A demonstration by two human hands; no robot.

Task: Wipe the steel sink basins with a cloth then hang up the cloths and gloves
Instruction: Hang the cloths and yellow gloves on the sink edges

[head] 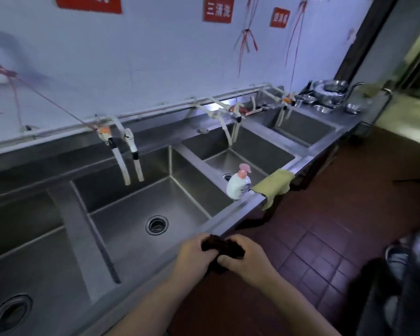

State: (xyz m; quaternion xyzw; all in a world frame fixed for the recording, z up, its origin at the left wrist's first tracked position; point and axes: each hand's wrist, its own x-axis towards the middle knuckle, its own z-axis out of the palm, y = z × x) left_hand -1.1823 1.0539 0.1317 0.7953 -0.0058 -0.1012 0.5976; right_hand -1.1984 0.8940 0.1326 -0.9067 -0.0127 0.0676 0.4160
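Both hands meet over the front rim of the steel sink unit, just in front of the second basin. The left hand and the right hand hold a dark cloth bunched between them; the fingers of the right hand curl over its top while the thumb tucks beneath, and the left hand's fingers are wrapped round its other end (the cloth looks near black, with a tail hanging below the hands). It sits above the rim, not down in a basin.

The basins run in a row away to the right. A drain lies in the floor of the second basin, and pale hoses hang from taps on the back ledge above it. A white pump bottle with a pink top stands on the front rim at the corner of the third basin, and just beside it a yellow-green cloth is draped over the front edge, hanging down outside. At the far end, the worktop carries a heap of steel bowls. Red signs are fixed to the white wall, and the floor is dark red tile.
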